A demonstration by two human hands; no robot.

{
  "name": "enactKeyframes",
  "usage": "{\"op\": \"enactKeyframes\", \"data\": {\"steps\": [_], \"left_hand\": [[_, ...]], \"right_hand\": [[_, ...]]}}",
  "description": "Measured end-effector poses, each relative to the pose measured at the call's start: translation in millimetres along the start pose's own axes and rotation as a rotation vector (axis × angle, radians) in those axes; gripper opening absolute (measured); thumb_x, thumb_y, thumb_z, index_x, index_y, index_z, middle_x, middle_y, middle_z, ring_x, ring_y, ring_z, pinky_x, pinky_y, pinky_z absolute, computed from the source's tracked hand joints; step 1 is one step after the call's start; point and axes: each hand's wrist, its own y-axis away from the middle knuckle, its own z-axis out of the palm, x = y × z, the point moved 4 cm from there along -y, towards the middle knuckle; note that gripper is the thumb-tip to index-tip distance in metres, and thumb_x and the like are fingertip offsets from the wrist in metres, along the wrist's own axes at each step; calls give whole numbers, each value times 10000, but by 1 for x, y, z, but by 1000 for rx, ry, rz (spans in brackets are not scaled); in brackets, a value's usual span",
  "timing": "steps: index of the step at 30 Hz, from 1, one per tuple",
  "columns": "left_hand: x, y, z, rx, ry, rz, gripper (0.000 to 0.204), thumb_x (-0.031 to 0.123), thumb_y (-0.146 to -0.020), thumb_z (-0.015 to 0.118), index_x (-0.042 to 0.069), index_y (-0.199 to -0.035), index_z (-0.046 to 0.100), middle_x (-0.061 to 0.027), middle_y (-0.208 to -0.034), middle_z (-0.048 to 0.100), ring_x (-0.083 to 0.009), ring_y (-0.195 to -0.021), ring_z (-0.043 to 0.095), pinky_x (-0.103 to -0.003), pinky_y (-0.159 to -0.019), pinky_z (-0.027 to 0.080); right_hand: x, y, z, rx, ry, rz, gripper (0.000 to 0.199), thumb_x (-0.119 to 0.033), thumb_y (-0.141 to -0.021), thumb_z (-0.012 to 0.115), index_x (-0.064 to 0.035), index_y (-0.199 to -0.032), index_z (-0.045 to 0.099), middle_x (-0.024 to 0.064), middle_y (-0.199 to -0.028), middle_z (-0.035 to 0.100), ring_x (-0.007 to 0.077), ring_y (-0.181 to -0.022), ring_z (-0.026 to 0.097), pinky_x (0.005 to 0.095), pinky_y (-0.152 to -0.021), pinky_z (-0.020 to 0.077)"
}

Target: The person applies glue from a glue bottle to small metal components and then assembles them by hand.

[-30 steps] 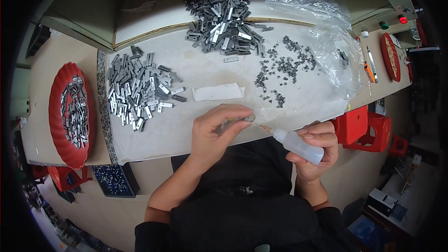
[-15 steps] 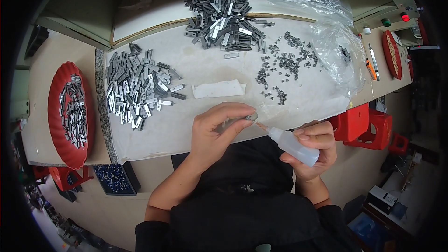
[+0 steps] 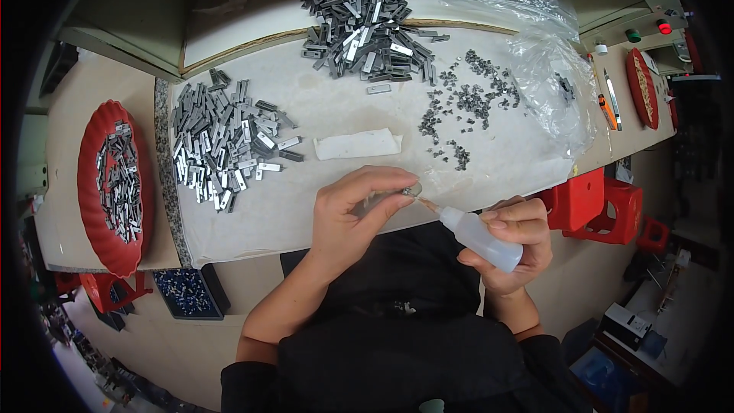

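Centre frame, the left hand (image 3: 355, 210) pinched a small metal piece (image 3: 411, 190) — the right hand (image 3: 514, 243) gripped a squeeze bottle (image 3: 478, 235), nozzle touching it; grey piles (image 3: 222, 141) remained — evidently plenty left.

Two hands show at lower centre: the left hand (image 3: 348, 218) and the right hand (image 3: 514, 245). One small metal piece (image 3: 411, 190) sits pinched in the left fingers (image 3: 382, 183). One white squeeze bottle (image 3: 480, 235) lies in the right hand.

On the table (image 3: 321, 206) there are two heaps of grey metal strips, one at left (image 3: 225, 138) and one at upper centre (image 3: 363, 27), too many to count. One scatter of tiny dark parts (image 3: 459, 107), one white cloth strip (image 3: 357, 144), one clear plastic bag (image 3: 550, 69).

Two red plates: one at far left (image 3: 88, 199), one at far right (image 3: 641, 88). Two red stools (image 3: 604, 199) at right.
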Motion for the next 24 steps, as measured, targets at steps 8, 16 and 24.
{"op": "enactKeyframes", "data": {"steps": [8, 16, 24], "left_hand": [[0, 1, 0, 7, 3, -5, 189, -84, -726, 590, -28, -907, 604, -133, -933, 611, -184, -879, 570, -265, -756, 451], [0, 0, -1, 66, -17, -21, 184, -58, -701, 629, -10, -879, 625, -96, -887, 629, -166, -831, 590, -243, -727, 448], [-1, 2, -2, 75, -12, -40, 186, -73, -697, 628, -19, -874, 618, -91, -878, 631, -152, -819, 586, -237, -724, 442]], "right_hand": [[0, 1, 0, -10, -22, 12, 417, -259, -599, 788, -79, -857, 514, 56, -805, 491, 145, -686, 528, 256, -613, 440], [11, -2, -13, 55, -227, 36, 416, -75, -600, 775, -45, -900, 489, 115, -899, 513, 174, -776, 554, 264, -649, 463], [68, -15, -24, -8, -187, 541, 291, 38, -689, 641, -22, -909, 460, 81, -956, 508, 145, -874, 527, 237, -748, 426]]}}
